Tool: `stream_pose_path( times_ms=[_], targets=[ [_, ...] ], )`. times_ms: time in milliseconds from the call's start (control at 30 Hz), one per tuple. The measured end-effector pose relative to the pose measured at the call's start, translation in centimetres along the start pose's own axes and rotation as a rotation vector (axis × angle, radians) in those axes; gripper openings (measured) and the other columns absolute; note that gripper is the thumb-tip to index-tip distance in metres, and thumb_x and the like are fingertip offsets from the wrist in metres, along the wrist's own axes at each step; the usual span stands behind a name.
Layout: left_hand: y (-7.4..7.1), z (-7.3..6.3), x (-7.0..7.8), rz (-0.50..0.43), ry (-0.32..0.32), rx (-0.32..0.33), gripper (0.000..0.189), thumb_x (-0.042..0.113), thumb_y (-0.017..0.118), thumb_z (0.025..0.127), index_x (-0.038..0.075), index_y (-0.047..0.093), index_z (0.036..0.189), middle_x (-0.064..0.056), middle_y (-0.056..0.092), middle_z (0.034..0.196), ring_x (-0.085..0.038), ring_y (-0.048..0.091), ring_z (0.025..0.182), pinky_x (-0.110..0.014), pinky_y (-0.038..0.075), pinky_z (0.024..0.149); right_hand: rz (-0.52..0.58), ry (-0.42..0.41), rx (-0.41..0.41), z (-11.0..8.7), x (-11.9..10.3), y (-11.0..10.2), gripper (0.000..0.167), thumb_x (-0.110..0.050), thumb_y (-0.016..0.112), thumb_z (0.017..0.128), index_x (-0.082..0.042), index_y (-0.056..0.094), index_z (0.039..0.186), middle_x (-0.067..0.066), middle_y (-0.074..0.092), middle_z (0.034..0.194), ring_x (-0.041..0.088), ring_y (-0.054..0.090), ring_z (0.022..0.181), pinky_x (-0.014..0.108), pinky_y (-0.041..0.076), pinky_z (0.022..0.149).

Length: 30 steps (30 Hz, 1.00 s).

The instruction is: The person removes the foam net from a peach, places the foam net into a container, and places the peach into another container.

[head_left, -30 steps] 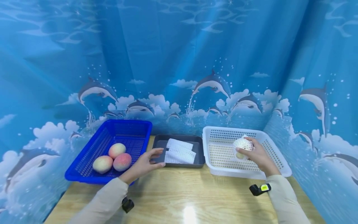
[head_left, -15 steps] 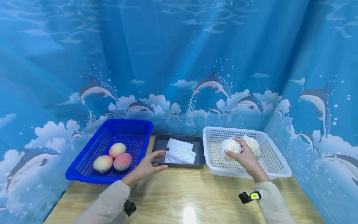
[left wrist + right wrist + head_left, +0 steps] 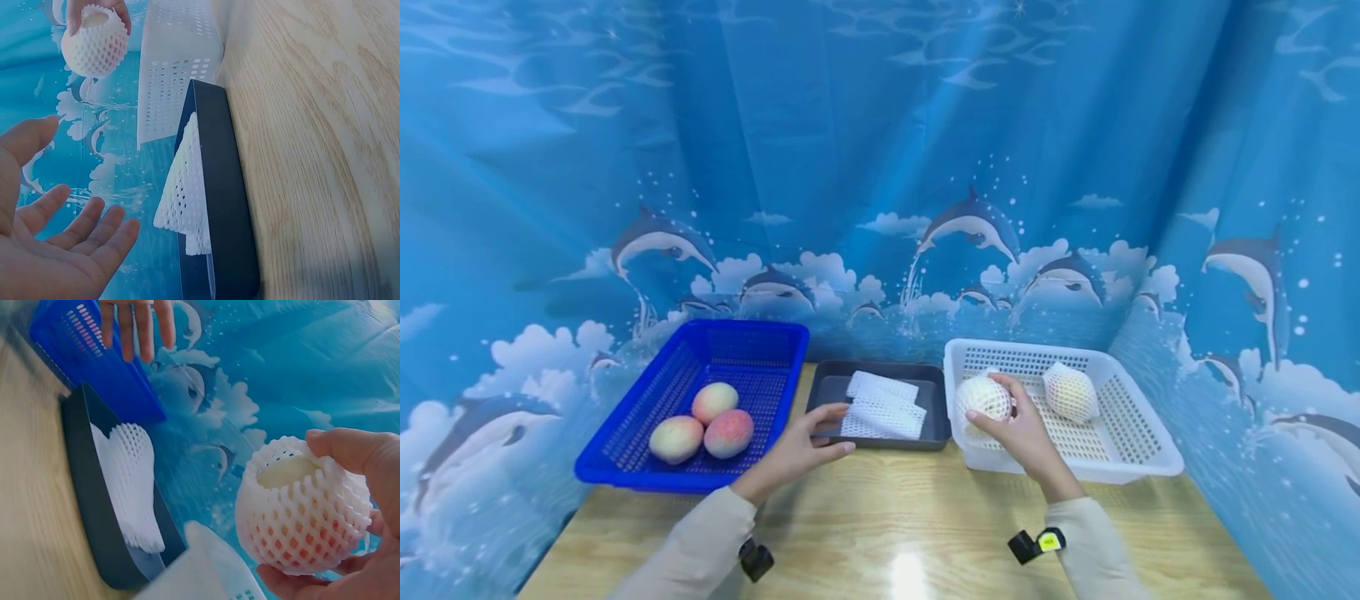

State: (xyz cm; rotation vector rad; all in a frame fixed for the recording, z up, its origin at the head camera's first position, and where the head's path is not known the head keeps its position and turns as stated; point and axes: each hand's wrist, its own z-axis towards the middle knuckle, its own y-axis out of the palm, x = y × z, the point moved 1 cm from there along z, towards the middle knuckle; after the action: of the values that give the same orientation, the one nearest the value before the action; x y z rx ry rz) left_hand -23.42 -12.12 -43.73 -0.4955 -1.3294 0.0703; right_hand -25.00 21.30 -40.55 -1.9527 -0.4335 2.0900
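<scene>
My right hand (image 3: 1026, 433) grips a peach in a white foam net (image 3: 306, 519), raised over the left side of the white basket (image 3: 1142, 417). The peach's pale top shows through the net's opening in the right wrist view. A second netted peach (image 3: 1071, 393) lies in that basket, farther right. My left hand (image 3: 790, 450) hovers at the front left of the dark tray (image 3: 936, 417), fingers spread and holding nothing. In the tray lie flat white foam nets (image 3: 883, 417), partly overlapping.
On the left stands a blue basket (image 3: 625, 467) with three bare peaches (image 3: 728, 433) in it. The wooden table (image 3: 880, 517) runs along the front. Behind everything hangs a blue dolphin-print curtain (image 3: 865, 167).
My right hand has moved left with the netted peach, from the basket's right part to its left side, uncovering the second netted peach. My left hand has shifted slightly right.
</scene>
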Motion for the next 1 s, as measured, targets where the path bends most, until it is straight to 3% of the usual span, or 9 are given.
stream_pose_path(
  times_ms=[367,567,800,1000],
  targets=[
    [1.4,-0.3,-0.1,-0.122,0.039,0.013,0.062,0.012,0.072,0.085,-0.002,0.044,0.138,-0.031,0.047,0.136,-0.047,0.046,0.123,-0.055,0.041,0.103,0.073,-0.057,0.018,-0.7,-0.3,3.1,0.072,-0.021,0.079,0.080,-0.015,0.040,0.140,0.015,0.040,0.142,0.035,0.051,0.115,0.035,0.051,0.087],
    [2.4,-0.7,-0.2,-0.128,0.042,0.030,0.061,0.014,0.073,0.084,-0.001,0.046,0.137,-0.027,0.048,0.137,-0.046,0.047,0.123,-0.057,0.039,0.104,0.085,-0.058,0.029,-0.9,-0.4,4.5,0.072,-0.021,0.079,0.079,-0.017,0.041,0.140,0.016,0.043,0.140,0.034,0.052,0.112,0.035,0.052,0.086],
    [3.9,-1.3,0.1,-0.084,0.063,0.070,0.057,0.015,0.075,0.083,0.002,0.051,0.134,-0.020,0.053,0.134,-0.039,0.052,0.121,-0.053,0.045,0.100,0.115,-0.070,0.049,-1.1,0.0,6.3,0.072,-0.021,0.080,0.079,-0.018,0.042,0.139,0.014,0.040,0.144,0.034,0.050,0.116,0.038,0.048,0.091],
    [4.9,-1.9,0.3,-0.115,0.076,0.072,0.057,0.014,0.075,0.082,0.001,0.052,0.133,-0.019,0.053,0.135,-0.039,0.050,0.123,-0.054,0.045,0.100,0.181,-0.089,0.063,-1.8,0.5,8.2,0.075,-0.018,0.078,0.080,-0.014,0.037,0.144,0.016,0.042,0.140,0.031,0.050,0.114,0.032,0.048,0.088]
  ],
)
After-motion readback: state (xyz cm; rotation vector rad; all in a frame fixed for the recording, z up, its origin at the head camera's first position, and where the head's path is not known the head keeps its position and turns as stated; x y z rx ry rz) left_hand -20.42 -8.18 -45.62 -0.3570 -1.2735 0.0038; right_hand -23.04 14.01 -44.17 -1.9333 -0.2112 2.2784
